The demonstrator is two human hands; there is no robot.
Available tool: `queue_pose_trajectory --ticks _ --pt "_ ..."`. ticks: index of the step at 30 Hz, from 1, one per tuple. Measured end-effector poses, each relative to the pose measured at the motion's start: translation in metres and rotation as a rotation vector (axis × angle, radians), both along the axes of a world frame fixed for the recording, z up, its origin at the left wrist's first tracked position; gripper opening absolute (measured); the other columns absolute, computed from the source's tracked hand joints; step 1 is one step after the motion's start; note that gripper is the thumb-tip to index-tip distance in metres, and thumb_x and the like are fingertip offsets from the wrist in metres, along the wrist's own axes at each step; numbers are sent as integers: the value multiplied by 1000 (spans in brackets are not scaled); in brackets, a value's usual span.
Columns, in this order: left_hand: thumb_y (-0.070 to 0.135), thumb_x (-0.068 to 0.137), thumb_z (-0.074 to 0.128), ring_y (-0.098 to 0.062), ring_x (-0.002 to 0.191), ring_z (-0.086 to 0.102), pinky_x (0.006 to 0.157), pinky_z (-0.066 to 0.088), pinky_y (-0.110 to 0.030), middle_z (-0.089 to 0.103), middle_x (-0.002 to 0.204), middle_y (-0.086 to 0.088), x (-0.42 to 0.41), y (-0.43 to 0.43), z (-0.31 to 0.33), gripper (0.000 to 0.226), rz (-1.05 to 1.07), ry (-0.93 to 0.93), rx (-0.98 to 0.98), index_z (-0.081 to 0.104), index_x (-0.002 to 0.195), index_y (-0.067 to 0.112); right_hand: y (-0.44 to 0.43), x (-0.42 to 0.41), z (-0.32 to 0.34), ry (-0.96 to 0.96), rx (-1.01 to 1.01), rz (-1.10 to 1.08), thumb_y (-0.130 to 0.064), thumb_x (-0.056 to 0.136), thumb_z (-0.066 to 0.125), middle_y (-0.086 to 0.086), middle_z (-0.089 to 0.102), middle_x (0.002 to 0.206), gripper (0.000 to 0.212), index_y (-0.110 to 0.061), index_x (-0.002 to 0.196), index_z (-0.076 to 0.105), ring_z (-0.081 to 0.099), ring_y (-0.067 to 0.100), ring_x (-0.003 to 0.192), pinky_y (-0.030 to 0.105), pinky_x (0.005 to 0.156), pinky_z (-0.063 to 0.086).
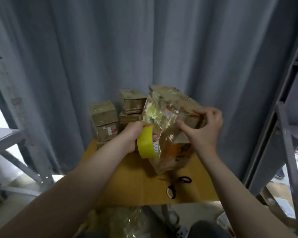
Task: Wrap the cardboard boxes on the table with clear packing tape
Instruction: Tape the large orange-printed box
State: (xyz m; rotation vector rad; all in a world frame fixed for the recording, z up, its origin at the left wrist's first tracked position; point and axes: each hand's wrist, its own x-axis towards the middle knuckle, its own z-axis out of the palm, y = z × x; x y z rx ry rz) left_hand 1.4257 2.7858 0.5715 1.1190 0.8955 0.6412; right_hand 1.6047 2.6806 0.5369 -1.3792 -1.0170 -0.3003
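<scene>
Head view: the left hand (132,134) gripped the yellow tape roll (145,146), held against the left face of the cardboard box (169,117). The box was tilted over the table (124,184); whether its low corner rested there was unclear. The right hand (204,128) clasped its upper right edge. Judgement: keep the roll close and the film taut while turning, since slack would wrinkle. Scissors (176,186) lay nearby.

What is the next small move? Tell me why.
Probably draw the tape roll in the left hand on round the tilted box, while the right hand grips its far corner: the roll sits against the box, and the scissors lie unused.
</scene>
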Motion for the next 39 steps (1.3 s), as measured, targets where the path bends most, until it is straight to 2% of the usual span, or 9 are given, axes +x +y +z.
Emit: queue_pose_trajectory --ticks 4,7,16,19,23,27,33,36,39 --pt "60 108 30 -29 44 64 44 55 -29 67 62 -18 -46 0 -6 72 31 1 29 58 128 -3 6 -55 10 -286 -64 90 -58 60 85 1 47 123 52 -31 99 62 40 33 123 56 106 41" --pt "76 99 27 -30 47 64 46 57 -33 65 63 -20 -87 2 -12 89 41 11 6 57 131 -2 12 -89 4 -372 -73 141 -58 59 86 1 49 125 55 -29 100 65 40 36 124 59 104 41" --pt "85 87 44 -32 61 73 54 63 -40 75 80 -19 -158 -14 -38 87 69 201 -76 66 127 11 42 -130 -30 -713 -153 448 -51 62 90 9 51 139 59 -16 104 66 28 50 143 71 111 31" --pt "66 90 64 -30 73 77 53 62 -39 77 104 -15 -160 -21 -53 65 104 71 -113 62 133 18 34 -138 -39 -526 -184 550 -51 69 88 6 42 148 47 -25 98 63 22 38 150 62 121 26" --pt "60 90 68 -30 83 79 59 63 -40 75 116 -14 -159 -30 -61 58 157 -46 -143 62 132 20 22 -148 -26 84 -149 565 -34 80 87 3 35 142 47 -19 114 57 43 5 131 30 112 47" --pt "56 88 73 -29 82 79 57 62 -36 79 104 -12 -159 -43 -68 56 204 -92 -195 67 129 18 32 -147 -37 326 -407 488 -67 65 82 -4 39 151 99 -34 147 36 42 22 140 49 114 43" --pt "56 77 85 -23 90 75 75 62 -38 77 114 -8 -168 -58 -100 66 206 -152 -278 71 129 18 10 -148 -31 199 -265 592 -20 83 78 -4 54 135 59 -26 134 48 51 8 124 29 99 50" --pt "52 71 92 -27 103 73 101 56 -47 74 122 -10 -162 -74 -122 73 159 -192 -361 70 131 17 1 -146 -37 132 -210 588 -13 85 73 -4 58 128 49 -23 127 52 55 4 119 21 91 54" --pt "54 72 87 -29 105 73 102 55 -50 75 121 -11 -146 -85 -133 71 136 -187 -394 70 130 17 -4 -135 -45 132 -215 595 -15 79 70 1 60 125 47 -18 123 53 60 5 114 23 86 58"
